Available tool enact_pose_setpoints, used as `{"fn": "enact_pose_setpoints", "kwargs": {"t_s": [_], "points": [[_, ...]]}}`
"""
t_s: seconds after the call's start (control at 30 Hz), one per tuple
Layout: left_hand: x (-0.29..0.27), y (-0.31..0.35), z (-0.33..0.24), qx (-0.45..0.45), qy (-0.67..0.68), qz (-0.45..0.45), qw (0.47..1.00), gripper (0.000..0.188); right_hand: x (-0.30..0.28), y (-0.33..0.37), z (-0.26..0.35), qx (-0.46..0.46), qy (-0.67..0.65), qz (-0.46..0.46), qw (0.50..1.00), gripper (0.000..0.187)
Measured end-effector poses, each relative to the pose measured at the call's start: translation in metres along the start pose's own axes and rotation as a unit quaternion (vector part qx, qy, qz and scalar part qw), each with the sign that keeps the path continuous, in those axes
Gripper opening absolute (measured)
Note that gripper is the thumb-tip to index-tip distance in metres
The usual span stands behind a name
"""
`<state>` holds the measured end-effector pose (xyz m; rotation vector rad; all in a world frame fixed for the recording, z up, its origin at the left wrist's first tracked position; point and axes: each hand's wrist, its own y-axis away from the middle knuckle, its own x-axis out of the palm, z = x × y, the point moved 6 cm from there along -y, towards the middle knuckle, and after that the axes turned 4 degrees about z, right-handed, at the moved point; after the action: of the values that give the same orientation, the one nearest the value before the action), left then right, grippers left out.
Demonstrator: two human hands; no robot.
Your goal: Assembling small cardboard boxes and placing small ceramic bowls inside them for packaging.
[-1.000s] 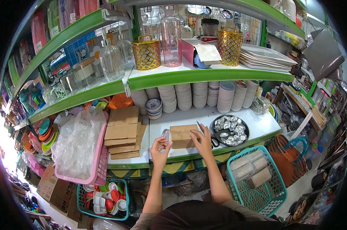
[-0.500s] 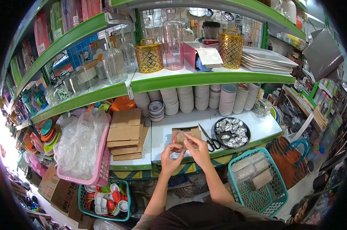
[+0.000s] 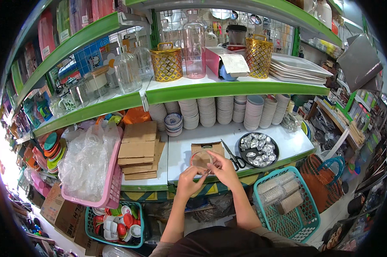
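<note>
Both my hands are closed on a roll of clear tape (image 3: 192,159), held above the front of the white shelf with its round face turned up. My left hand (image 3: 190,180) grips its near left edge. My right hand (image 3: 224,170) pinches its right edge, and the fingertips of both hands meet at the near side. Just behind the roll lies a small brown cardboard piece (image 3: 217,147). Black-handled scissors (image 3: 239,162) rest to the right of it. Beyond them sits a round black tray (image 3: 241,155) of small silvery pieces.
Folded cardboard (image 3: 138,143) is stacked at left, beside a pink basket (image 3: 112,188) of bubble wrap. Stacked cups (image 3: 207,112) line the back under a green-edged shelf (image 3: 236,89). Below stand a teal basket (image 3: 312,201) with bubble-wrapped bundles and another teal basket (image 3: 90,225) of small dishes.
The tape roll has been turned from edge-on so its round face shows. Both hands have lowered slightly, and their fingers have shifted to its near edge.
</note>
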<state>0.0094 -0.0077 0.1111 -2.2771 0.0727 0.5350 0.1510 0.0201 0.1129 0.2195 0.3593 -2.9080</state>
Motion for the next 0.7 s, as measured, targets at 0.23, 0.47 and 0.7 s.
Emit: {"fn": "enact_pose_setpoints", "kwargs": {"t_s": [0.23,0.47,0.7], "points": [[-0.003,-0.006,-0.017,0.054,-0.122,-0.004,0.991,0.026,0.001,0.000,0.000,-0.022,0.026,-0.010,0.999,0.043],[-0.017,-0.011,-0.019,0.019,-0.181,-0.036,0.983,0.071,0.003,0.009,0.025,-0.117,0.077,-0.018,0.990,0.035],[-0.012,-0.013,-0.019,0.008,-0.093,0.016,0.995,0.078,-0.003,0.008,0.020,-0.172,0.092,-0.091,0.977,0.027]]}}
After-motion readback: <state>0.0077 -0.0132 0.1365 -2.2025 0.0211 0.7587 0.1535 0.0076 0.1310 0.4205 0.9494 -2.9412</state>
